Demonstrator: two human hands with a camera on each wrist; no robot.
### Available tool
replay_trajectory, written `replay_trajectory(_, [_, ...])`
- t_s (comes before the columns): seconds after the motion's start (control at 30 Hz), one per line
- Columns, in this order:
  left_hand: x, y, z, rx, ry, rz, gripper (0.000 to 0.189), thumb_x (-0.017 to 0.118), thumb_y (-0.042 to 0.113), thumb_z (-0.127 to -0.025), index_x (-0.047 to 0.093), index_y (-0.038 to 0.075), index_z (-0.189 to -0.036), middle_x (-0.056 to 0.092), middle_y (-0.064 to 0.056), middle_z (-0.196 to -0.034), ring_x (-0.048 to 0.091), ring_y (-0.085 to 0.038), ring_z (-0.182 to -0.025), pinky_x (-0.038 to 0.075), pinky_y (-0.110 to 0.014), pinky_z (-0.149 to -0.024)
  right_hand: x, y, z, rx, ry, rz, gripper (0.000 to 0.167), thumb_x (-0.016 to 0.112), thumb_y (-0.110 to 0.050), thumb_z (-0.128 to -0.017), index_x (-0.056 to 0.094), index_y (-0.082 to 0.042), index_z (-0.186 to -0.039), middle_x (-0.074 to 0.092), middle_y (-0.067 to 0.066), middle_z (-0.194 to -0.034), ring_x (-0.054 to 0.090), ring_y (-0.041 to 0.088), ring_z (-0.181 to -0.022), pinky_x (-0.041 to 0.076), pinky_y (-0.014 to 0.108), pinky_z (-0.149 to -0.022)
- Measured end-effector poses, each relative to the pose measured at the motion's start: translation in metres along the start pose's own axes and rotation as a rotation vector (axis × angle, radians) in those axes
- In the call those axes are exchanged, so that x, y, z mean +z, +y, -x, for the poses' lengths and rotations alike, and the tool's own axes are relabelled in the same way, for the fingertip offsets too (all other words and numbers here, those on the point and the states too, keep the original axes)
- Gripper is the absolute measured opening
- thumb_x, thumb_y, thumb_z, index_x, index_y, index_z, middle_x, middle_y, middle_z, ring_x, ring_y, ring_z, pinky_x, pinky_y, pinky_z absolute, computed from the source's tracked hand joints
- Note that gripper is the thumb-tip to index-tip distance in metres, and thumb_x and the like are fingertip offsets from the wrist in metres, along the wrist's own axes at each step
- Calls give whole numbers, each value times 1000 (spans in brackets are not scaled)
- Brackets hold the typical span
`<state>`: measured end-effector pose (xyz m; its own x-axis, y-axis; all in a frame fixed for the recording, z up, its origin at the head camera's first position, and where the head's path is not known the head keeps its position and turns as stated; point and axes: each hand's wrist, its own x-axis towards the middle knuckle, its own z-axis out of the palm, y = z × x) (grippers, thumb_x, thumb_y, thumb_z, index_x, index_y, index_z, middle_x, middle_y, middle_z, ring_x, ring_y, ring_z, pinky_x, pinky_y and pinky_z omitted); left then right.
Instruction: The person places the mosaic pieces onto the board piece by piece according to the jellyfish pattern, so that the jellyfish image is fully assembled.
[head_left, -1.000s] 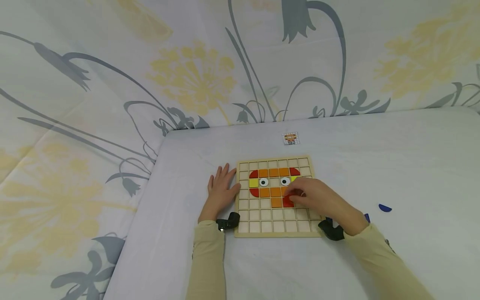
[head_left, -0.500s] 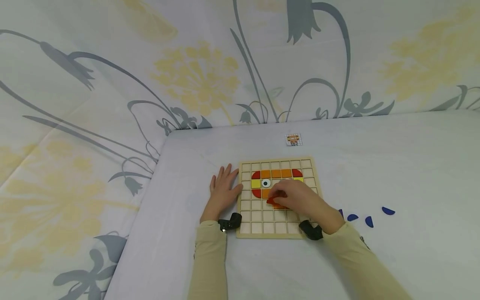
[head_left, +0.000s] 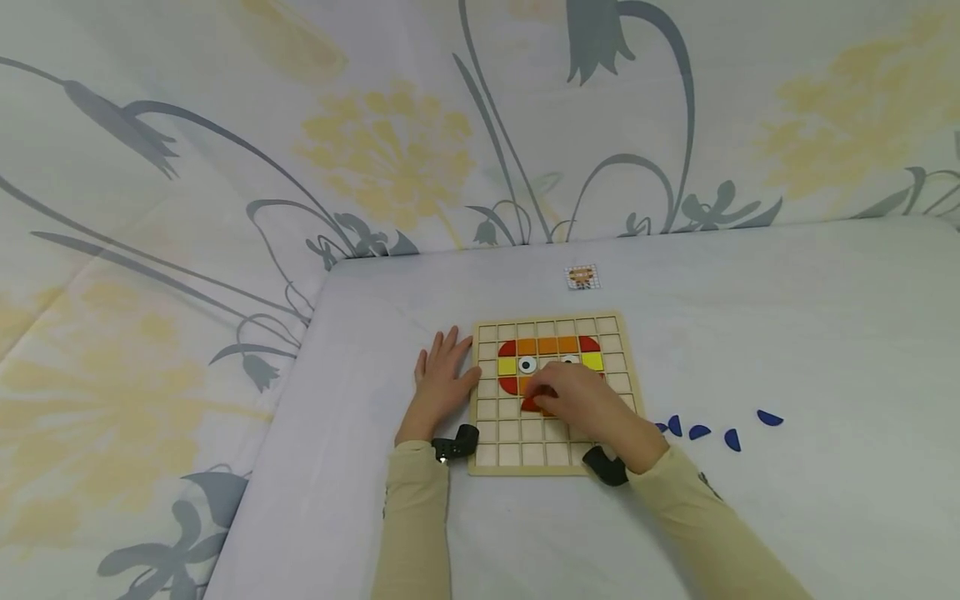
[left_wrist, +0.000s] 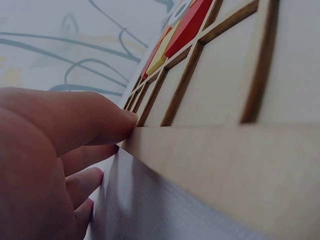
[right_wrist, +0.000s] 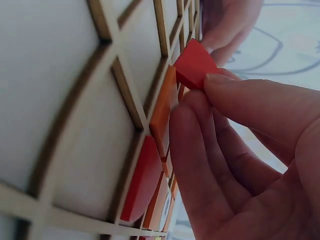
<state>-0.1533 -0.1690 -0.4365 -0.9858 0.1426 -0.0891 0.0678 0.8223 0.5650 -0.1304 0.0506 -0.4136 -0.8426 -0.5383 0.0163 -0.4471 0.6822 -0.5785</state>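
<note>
My left hand (head_left: 442, 383) lies beside the wooden grid board (head_left: 510, 454) with spread fingers. Its thumb touches the board's left edge, as the left wrist view shows. Over the lower middle of the board, my right hand (head_left: 585, 404) pinches a red tile (right_wrist: 195, 62) between thumb and fingertips. The tile is tilted, right by an orange tile (right_wrist: 162, 115) set in the grid. Another red tile (right_wrist: 142, 180) with a curved side sits in a cell nearer the wrist camera. Eye tiles (head_left: 528, 365), a yellow tile (head_left: 507, 367) and more orange ones fill upper cells, some hidden by the hand.
Several blue half-round pieces (head_left: 732, 440) are scattered on the white sheet right of the board. A small picture card (head_left: 582, 277) lies behind it. A flower-patterned cloth (head_left: 397, 158) rises at the back and left.
My right hand has moved left across the board, with the red tile now left of the orange one. More blue pieces show beside the sleeve. My left hand stays at the board's edge.
</note>
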Motion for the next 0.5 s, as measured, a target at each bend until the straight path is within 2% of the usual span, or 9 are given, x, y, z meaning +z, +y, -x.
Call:
replay_trajectory(0.2, [0, -1, 0, -2, 3, 2, 52, 49, 28, -89, 36, 13, -137, 15, -5, -148, 2, -23, -135, -4, -46, -104, 4, -4, 1, -4, -2, 42, 9, 65, -11, -81, 69, -17, -87, 59, -4, -87, 55, 14, -82, 46, 30, -77])
replay_trajectory(0.5, [1, 0, 0, -4, 6, 3, 52, 49, 29, -89, 36, 14, -137, 15, -5, -148, 2, -22, -135, -4, -46, -104, 8, -6, 4, 24, 24, 29, 8, 69, -17, -78, 70, -19, -86, 48, -5, -86, 48, 10, -72, 43, 24, -66])
